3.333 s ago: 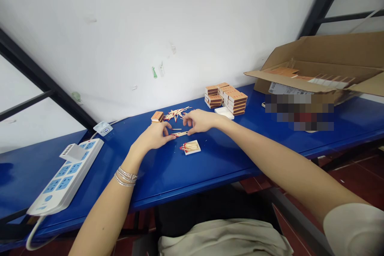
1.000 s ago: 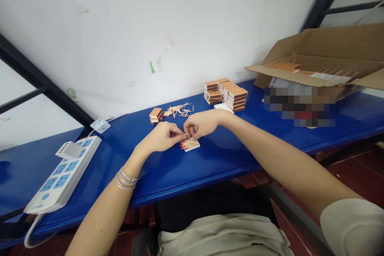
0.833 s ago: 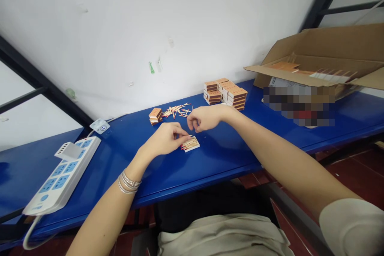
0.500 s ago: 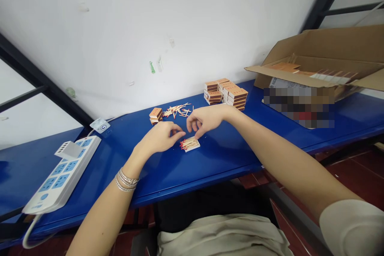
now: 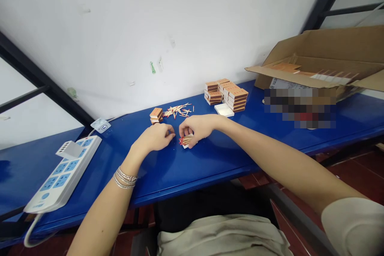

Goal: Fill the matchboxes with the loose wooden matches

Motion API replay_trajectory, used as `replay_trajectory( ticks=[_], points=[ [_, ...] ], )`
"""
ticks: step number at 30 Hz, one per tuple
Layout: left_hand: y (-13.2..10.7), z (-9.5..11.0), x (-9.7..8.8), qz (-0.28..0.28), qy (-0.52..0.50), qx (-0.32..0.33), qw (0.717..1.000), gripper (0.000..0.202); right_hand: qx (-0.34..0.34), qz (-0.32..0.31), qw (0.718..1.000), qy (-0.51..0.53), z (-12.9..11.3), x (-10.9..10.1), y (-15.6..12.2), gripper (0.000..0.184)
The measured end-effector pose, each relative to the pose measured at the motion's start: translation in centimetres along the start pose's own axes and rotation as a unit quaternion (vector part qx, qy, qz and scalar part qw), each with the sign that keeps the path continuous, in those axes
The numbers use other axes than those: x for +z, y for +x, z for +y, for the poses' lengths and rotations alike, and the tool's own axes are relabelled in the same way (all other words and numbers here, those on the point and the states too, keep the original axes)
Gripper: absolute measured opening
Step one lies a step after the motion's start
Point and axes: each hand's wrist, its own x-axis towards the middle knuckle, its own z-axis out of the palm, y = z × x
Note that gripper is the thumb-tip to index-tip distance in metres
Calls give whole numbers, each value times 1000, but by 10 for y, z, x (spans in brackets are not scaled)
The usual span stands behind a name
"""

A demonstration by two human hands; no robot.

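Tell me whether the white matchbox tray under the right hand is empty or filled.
Filled: red-tipped matches lie side by side in the white tray. The right hand hides part of it, so exactly how full cannot be told.

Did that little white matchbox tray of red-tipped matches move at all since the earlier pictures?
Yes. Against the stacked matchboxes, the white matchbox tray now sits slightly farther left and away from the person, with the right hand closed around it.

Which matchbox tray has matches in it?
The white tray under the right hand, packed with red-tipped matches; the other white tray, by the stacks, shows none.
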Motion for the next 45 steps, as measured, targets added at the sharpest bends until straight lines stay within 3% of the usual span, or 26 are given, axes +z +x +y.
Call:
replay_trajectory(
  ticks=[7,15,19,23,29,34,36,38,41,45],
  points=[
    [2,-4,3,0,10,-16,1000,20,48,43,997,-33,7,-5,2,46],
    [2,-2,6,3,-32,22,999,27,89,75,991,-63,12,-11,0,48],
    [4,9,16,23,-18,58,998,46,105,119,984,-78,18,-13,-1,43],
    [9,24,34,66,49,-2,997,84,99,134,982,-84,19,-8,3,41],
    [16,25,46,70,55,-41,995,95,95,166,975,-115,18,-2,9,43],
    [19,23,50,89,56,-50,993,96,182,96,962,-178,3,-6,-2,61],
    [21,24,51,94,53,-57,992,97,219,42,959,-173,-4,-7,-5,59],
    [23,24,53,96,48,-54,993,97,215,15,963,-164,-10,-5,-5,49],
    [24,23,54,96,38,-38,994,94,192,17,967,-166,-10,-1,-1,38],
    [22,24,53,98,32,-48,993,94,197,49,965,-163,-2,-2,1,42]
  ],
)
